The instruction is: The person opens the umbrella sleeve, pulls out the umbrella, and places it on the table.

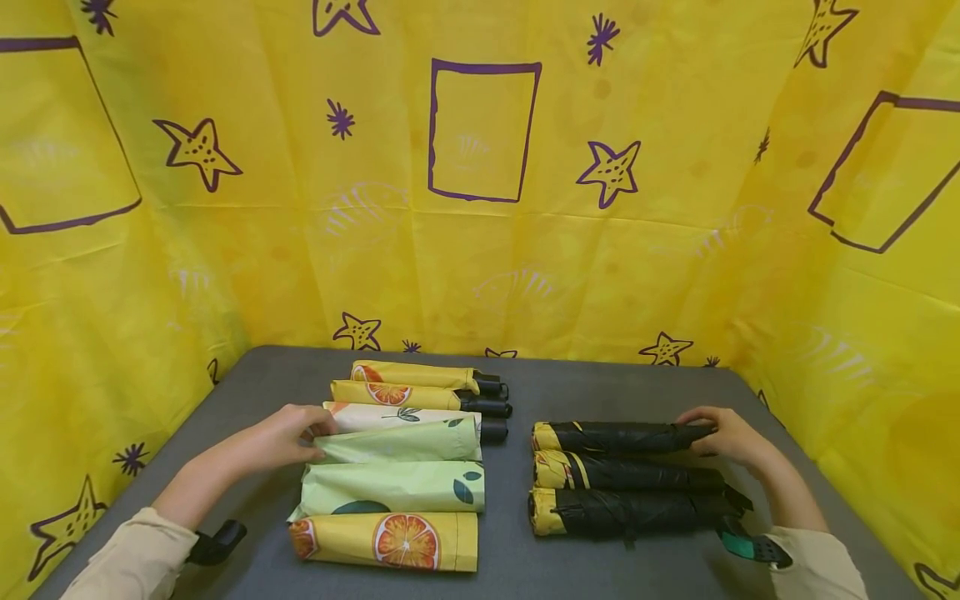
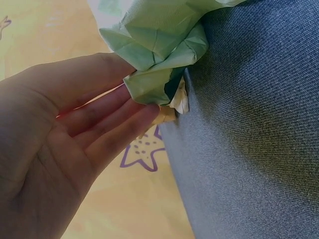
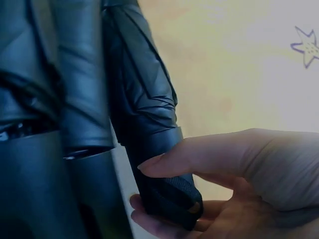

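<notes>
My left hand [image 1: 288, 437] pinches the crumpled left end of a light green umbrella sleeve [image 1: 405, 442]. In the left wrist view its thumb and fingers [image 2: 112, 134] lie on either side of the green fabric [image 2: 154, 84]. On the right, my right hand [image 1: 723, 433] holds the handle end of the farthest of three folded black umbrellas [image 1: 622, 437], which have yellow tops. Thumb and fingertips grip its dark handle [image 3: 159, 191] in the right wrist view. The other two black umbrellas [image 1: 645, 477] [image 1: 637, 512] lie in front of it.
Another green sleeve [image 1: 405, 487] and a yellow orange-print sleeve [image 1: 390, 542] lie nearer. Behind are a cream sleeved umbrella [image 1: 405, 419] and two yellow sleeved umbrellas [image 1: 412, 397] [image 1: 420, 374], black handles showing. The grey table [image 1: 510, 533] is enclosed by yellow patterned cloth [image 1: 487, 250].
</notes>
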### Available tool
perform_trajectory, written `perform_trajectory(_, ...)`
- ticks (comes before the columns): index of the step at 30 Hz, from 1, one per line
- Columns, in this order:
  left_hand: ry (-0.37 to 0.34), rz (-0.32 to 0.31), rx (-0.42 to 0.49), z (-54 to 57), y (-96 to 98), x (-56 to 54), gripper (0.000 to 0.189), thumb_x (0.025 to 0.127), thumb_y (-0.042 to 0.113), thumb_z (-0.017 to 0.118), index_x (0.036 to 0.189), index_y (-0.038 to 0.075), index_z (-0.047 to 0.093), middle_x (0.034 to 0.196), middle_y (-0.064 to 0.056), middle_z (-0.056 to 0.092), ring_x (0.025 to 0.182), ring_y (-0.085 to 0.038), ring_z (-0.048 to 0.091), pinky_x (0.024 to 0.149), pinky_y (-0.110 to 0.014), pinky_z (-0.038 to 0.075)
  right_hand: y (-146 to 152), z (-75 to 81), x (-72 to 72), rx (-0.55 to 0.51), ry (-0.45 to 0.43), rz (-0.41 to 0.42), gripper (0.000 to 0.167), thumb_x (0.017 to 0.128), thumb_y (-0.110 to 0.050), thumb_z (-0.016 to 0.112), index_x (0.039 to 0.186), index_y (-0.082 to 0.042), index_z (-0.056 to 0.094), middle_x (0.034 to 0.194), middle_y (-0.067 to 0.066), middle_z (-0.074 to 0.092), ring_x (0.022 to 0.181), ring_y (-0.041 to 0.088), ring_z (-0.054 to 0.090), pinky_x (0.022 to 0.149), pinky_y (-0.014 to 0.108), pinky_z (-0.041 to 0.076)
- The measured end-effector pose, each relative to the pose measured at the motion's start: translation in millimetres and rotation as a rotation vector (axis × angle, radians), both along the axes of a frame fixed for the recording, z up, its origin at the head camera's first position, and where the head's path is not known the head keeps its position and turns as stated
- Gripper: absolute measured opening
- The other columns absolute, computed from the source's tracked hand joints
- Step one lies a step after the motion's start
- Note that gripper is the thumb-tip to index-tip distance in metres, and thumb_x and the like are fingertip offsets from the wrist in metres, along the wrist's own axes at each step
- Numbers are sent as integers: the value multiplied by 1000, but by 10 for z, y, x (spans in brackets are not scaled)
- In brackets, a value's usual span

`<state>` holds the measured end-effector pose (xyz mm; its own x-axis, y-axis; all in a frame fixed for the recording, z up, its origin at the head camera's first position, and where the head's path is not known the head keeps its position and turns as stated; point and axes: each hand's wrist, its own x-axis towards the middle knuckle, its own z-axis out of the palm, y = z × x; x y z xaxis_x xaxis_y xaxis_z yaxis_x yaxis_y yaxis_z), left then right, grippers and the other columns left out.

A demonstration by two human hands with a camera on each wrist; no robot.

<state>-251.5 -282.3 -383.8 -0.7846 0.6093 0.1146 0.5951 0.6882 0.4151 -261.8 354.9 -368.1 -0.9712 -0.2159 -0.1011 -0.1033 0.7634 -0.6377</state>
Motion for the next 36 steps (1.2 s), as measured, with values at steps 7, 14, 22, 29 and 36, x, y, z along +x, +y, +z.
perform_trajectory(7, -7, 2, 2, -3, -3, 5, 23, 78, 6, 78, 99, 6, 68, 95, -4, 69, 85, -18, 66, 70, -30, 58, 5, -103, -48, 51, 8, 17, 43, 73, 3, 67, 115, 12, 61, 118, 44, 54, 99, 47, 60, 70, 37, 52)
perform_trajectory(14, -16, 10, 2, 3, -7, 16, 25, 79, 7, 78, 101, 5, 68, 97, -7, 69, 87, -20, 67, 71, -30, 58, 2, -160, -75, 86, 14, 11, 45, 69, 4, 66, 113, 12, 64, 111, 38, 62, 94, 41, 63, 65, 34, 50)
perform_trajectory(22, -24, 7, 3, 12, 3, 16, 24, 79, 6, 78, 101, 5, 67, 98, -7, 69, 88, -22, 67, 71, -31, 58, -46, -168, -89, 127, 23, -35, 42, 67, 5, 66, 109, 10, 67, 106, 36, 64, 92, 43, 65, 65, 37, 54)
perform_trajectory(29, -22, 11, -2, 9, 3, 15, 25, 78, 7, 78, 100, 5, 68, 97, -6, 69, 88, -21, 67, 71, -31, 58, -69, -175, -99, 136, 32, -34, 43, 68, 4, 67, 111, 10, 65, 109, 39, 62, 95, 47, 63, 65, 36, 52)
perform_trajectory(36, 1, 12, 0, 18, 8, 27, 25, 79, 11, 79, 101, 8, 68, 99, -4, 69, 89, -20, 67, 74, -33, 57, -86, -196, -109, 159, 46, -29, 47, 68, 3, 66, 115, 10, 63, 112, 40, 60, 99, 52, 60, 65, 37, 50)
